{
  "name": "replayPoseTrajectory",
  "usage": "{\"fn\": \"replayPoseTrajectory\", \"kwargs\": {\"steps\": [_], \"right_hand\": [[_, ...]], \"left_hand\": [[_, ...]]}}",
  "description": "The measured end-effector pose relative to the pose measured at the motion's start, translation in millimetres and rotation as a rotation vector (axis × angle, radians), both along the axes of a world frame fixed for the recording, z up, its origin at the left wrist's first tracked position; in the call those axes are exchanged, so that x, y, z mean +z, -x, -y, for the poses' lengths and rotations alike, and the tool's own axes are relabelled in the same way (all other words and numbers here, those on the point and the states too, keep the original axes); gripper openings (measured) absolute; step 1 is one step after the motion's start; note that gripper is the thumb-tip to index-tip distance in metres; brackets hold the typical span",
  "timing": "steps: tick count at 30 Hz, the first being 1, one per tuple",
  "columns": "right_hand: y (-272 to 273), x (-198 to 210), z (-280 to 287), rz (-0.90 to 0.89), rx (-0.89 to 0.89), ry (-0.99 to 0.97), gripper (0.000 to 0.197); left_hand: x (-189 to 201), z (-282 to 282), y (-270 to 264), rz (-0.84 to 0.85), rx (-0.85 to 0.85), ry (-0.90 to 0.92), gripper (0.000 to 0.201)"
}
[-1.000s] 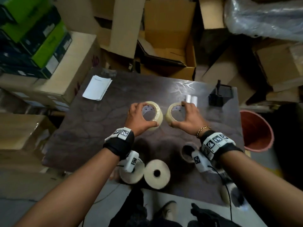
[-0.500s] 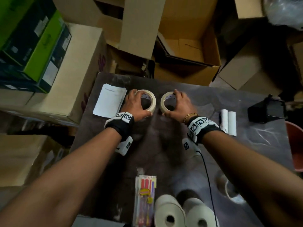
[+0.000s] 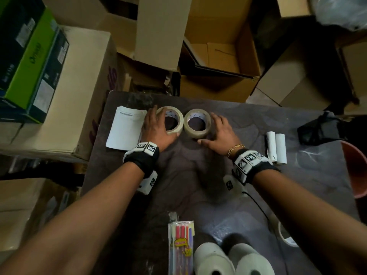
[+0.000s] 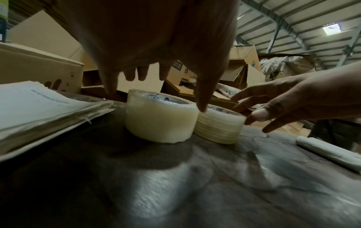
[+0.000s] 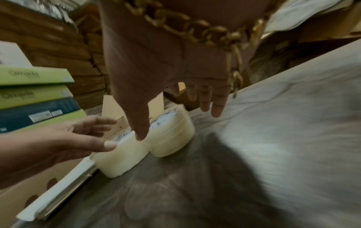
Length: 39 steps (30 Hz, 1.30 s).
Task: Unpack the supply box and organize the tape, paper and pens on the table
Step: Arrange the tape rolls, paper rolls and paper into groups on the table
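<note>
Two clear tape rolls lie flat side by side on the dark table, near its far edge. My left hand hovers round the left tape roll with fingers spread and straight; its thumb tip touches the roll's rim. My right hand stands beside the right tape roll with fingers spread, barely touching it. A stack of white paper lies just left of the rolls. A pack of coloured pens lies near the front edge.
Two thin white paper rolls lie to the right, with a black holder beyond them. Two fat white rolls and another tape roll sit at the front. Cardboard boxes ring the table; an orange bin stands at right.
Both hands carried the tape rolls from mid-table to the far edge beside the paper. Since then the fingers have loosened and spread off the rolls.
</note>
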State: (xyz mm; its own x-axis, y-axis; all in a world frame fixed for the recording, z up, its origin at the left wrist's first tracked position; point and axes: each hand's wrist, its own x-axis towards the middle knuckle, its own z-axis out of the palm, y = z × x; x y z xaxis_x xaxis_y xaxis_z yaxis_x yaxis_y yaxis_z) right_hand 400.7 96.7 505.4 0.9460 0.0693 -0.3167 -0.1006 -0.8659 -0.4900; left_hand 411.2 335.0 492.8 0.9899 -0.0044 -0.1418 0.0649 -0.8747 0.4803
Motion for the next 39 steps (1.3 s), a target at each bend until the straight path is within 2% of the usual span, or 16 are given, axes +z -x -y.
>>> {"fn": "replayPoseTrajectory", "kwargs": {"steps": [2,5,10,17,23,26,29,31,34,36,39], "right_hand": [[25,4,26,0.018,-0.011,-0.002,0.099],[68,10,68,0.054,-0.043,-0.001,0.086],[145,27,131,0.075,-0.135,0.017,0.075],[271,41,220,0.067,-0.271,-0.005,0.065],[373,32,274,0.121,-0.399,-0.003,0.06],[408,29,288,0.141,-0.489,0.145,0.065],[440,22,299,0.036,-0.61,0.301,0.087],[458,14,307,-0.049,-0.674,0.328,0.103],[472,2,321,-0.098,-0.697,0.226,0.109],[477,2,328,-0.072,-0.693,0.11,0.108],[481,10,328,-0.031,-0.722,0.07,0.11]], "left_hand": [[7,8,17,0.072,0.032,-0.044,0.082],[20,31,43,0.132,-0.008,-0.106,0.07],[39,106,91,0.114,-0.197,-0.062,0.065],[55,229,195,0.036,-0.523,0.017,0.06],[58,298,276,-0.026,-0.666,-0.028,0.059],[62,316,304,-0.028,-0.702,-0.042,0.057],[63,326,325,-0.032,-0.734,-0.074,0.059],[62,331,336,-0.034,-0.752,-0.104,0.06],[62,338,348,-0.04,-0.765,-0.114,0.063],[62,342,353,-0.045,-0.776,-0.109,0.063],[63,346,355,-0.046,-0.792,-0.099,0.063]]}}
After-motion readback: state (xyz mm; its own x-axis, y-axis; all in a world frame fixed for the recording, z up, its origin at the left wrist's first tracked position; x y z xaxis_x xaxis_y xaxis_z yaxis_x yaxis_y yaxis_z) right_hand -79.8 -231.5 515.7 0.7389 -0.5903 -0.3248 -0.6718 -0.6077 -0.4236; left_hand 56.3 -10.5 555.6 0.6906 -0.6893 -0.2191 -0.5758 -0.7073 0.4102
